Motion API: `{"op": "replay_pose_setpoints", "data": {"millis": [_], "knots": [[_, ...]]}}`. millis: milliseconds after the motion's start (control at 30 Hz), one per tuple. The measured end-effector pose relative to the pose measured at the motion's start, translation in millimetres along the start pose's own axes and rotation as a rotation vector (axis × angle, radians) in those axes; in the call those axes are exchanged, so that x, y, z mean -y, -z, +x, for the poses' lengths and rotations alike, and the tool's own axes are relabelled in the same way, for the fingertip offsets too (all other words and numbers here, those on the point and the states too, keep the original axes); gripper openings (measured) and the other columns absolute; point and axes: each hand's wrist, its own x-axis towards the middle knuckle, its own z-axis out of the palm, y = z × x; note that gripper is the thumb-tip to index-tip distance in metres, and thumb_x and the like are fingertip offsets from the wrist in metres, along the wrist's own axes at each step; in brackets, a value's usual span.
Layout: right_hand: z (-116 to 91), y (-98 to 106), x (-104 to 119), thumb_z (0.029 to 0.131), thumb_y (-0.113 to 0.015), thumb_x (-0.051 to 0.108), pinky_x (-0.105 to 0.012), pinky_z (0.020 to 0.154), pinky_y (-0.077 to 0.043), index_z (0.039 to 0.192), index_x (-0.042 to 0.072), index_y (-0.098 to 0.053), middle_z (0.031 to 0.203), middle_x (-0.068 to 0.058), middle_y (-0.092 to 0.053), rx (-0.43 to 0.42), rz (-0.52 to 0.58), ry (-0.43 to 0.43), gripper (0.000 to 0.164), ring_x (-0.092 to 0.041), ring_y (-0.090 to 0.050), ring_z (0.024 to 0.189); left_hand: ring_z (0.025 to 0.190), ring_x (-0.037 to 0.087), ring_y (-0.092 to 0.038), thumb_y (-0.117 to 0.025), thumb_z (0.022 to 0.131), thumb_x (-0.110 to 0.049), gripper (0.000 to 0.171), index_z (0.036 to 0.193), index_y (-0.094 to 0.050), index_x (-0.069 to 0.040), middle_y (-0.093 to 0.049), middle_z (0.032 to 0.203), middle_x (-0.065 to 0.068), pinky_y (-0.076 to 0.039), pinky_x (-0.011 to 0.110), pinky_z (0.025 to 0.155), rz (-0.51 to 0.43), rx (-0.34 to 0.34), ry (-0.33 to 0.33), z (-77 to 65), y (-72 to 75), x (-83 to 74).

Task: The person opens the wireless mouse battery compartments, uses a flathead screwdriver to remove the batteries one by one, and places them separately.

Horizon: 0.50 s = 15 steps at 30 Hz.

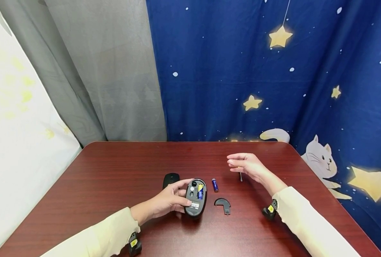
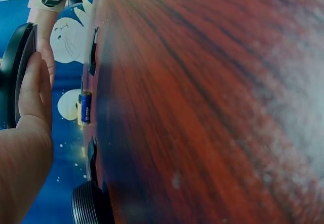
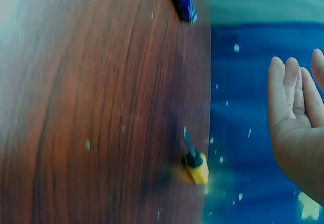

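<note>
My left hand [image 1: 172, 200] grips a black computer mouse [image 1: 190, 210] with its underside turned up, thumb on the bottom face. Inside its uncovered compartment lies a blue-and-yellow battery [image 1: 200, 192]. To the right of the mouse, another blue battery [image 1: 215, 185] rests on the table. Nearer me is the black battery cover [image 1: 222, 203], curved with a straight tab. My right hand [image 1: 249, 166] hovers with extended fingers and holds nothing. Below it is a small screwdriver [image 1: 241, 176], partly hidden in the head view; the right wrist view shows its yellow handle [image 3: 200, 172].
Another black mouse [image 1: 171, 179] sits behind my left hand, partly covered by it. The reddish-brown wooden table [image 1: 123, 164] ends at a rounded far edge, with a grey curtain [image 1: 113, 71] and a blue starry curtain [image 1: 216, 71] behind.
</note>
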Motion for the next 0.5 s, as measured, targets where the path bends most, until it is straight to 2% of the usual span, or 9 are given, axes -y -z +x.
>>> {"op": "replay_pose_setpoints", "data": {"millis": [200,400,500], "knots": [[-5,-25,2,0.087,-0.069,0.002,-0.040,0.082,-0.054,0.125,-0.017,-0.054,0.105,-0.012,-0.068,0.084,-0.014,0.020,0.045,-0.020,-0.067,0.090,0.095,0.028,-0.067,-0.069,0.083,0.001,0.077,0.150,-0.033,-0.010,-0.061,0.121,0.023,-0.057,0.038,0.074,-0.001,0.000,0.008,0.3,-1.0,0.1],[-10,-47,2,0.087,-0.069,0.002,-0.046,0.085,-0.053,0.123,-0.019,-0.052,0.107,-0.015,-0.067,0.266,-0.055,0.074,0.045,-0.021,-0.065,0.096,0.094,0.026,-0.067,-0.070,0.083,0.000,0.077,0.150,-0.032,-0.008,-0.061,0.121,0.023,-0.057,0.037,0.073,-0.002,-0.003,0.013,1.1,-1.7,0.2],[-11,-56,3,0.086,-0.068,-0.001,-0.041,0.083,-0.054,0.121,-0.017,-0.055,0.107,-0.022,-0.066,0.341,-0.105,0.112,0.041,-0.024,-0.065,0.098,0.093,0.027,-0.067,-0.069,0.083,0.001,0.078,0.150,-0.030,-0.006,-0.061,0.121,0.023,-0.057,0.037,0.072,-0.010,-0.001,0.014,1.6,-1.8,0.6]]}}
